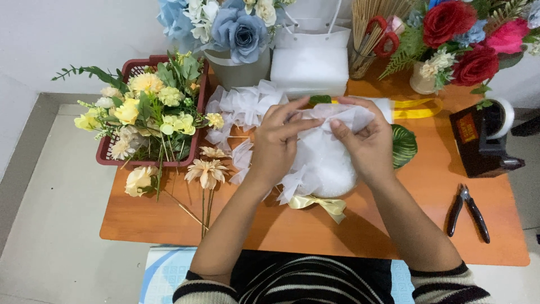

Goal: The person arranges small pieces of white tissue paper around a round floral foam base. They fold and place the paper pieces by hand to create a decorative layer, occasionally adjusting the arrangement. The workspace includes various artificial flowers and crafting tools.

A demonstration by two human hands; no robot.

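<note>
My left hand [278, 141] and my right hand [365, 138] both pinch a piece of white tissue paper [343, 115] above a round white foam ball [326, 163] on the wooden table [315, 225]. The ball is wrapped in more white tissue, and a pale yellow ribbon bow [320, 204] lies at its near side. A heap of folded white tissue pieces [242, 107] lies just left of my left hand. A large green leaf [404, 145] sticks out from behind my right hand.
A red basket [121, 160] of yellow and cream flowers stands at the left, with loose cream flowers [207, 171] beside it. At the back are a blue bouquet [236, 28], a white bag [309, 62], red-handled scissors [382, 34] and red roses [461, 34]. At right sit a tape dispenser [486, 141] and pliers [467, 211].
</note>
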